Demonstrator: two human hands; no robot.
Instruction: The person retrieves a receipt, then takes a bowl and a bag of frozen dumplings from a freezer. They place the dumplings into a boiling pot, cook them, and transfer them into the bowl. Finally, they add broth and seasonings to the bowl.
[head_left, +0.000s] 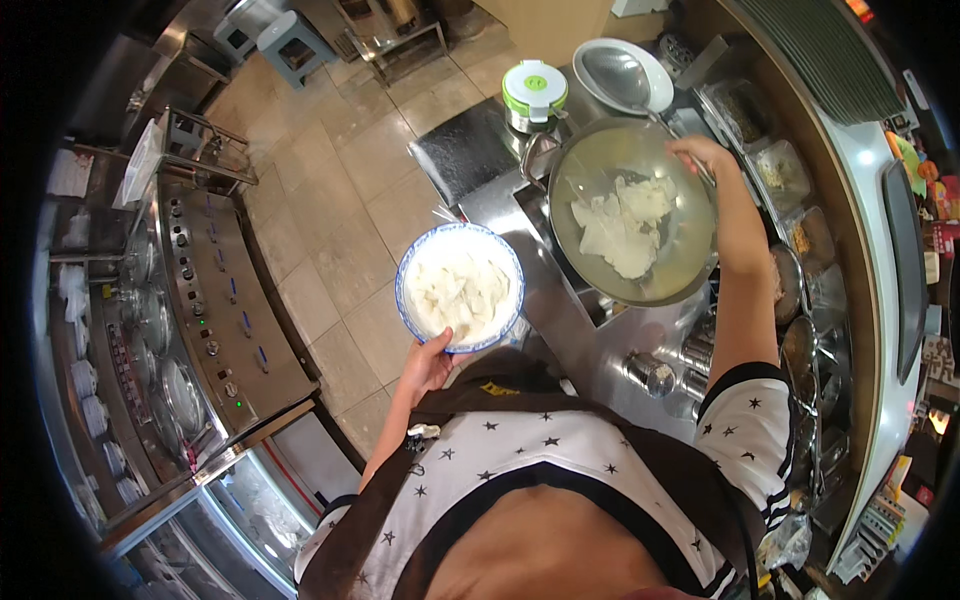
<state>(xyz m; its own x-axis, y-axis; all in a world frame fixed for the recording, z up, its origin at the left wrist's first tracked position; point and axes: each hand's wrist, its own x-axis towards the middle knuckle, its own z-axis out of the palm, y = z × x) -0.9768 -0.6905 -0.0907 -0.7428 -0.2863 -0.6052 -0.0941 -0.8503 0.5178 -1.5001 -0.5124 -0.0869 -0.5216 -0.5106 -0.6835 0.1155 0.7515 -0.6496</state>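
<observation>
My left hand (433, 367) holds a white bowl with a blue patterned rim (401, 289), thumb over its near edge. Soft white pieces (461, 292), resembling soft tofu, fill much of the bowl. To its right, a wide metal wok (682, 262) sits on the counter's stove opening, with pale liquid and broad white soft pieces (626, 225) inside. My right hand (703, 156) is at the wok's far right rim, closed around a thin metal handle (705, 174). Whether that handle belongs to the wok or to a utensil, I cannot tell.
Beyond the wok stand a green-and-white lidded container (535, 94) and a mesh strainer (615, 75) resting in a white bowl (661, 79). Ingredient trays (780, 176) line the right side. Metal canisters (651, 373) stand near me. A control-panel cooker (225, 300) is across the tiled floor (337, 202).
</observation>
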